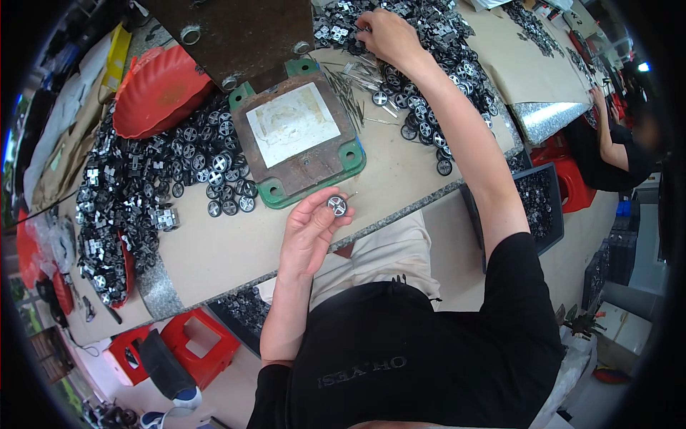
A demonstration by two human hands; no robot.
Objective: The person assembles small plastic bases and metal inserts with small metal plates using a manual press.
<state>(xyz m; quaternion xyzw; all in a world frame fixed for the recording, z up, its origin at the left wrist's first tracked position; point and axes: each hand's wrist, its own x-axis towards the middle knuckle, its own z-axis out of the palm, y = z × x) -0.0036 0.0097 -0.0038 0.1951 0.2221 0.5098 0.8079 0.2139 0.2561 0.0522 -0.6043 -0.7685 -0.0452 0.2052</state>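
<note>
In front of my body, my left hand (312,227) pinches a small black toy wheel (336,206) with a silver spoked hub. A thin metal pin (352,194) sticks out beside it. My right arm reaches across the table to a far heap of black and silver plastic parts (336,30). There my right hand (389,37) has its fingers curled down at the heap's edge; whatever they grip is hidden. Just below that hand lie loose metal pins (350,93) and a spread of similar wheels (421,114).
A green-cornered metal press base (300,171) with a white plate stands mid-table, below a dark metal plate (243,36). Wheels and parts are piled at left around a red scalloped basin (161,93). Dark bins, red stools (204,343) and a co-worker (614,146) are beyond the table.
</note>
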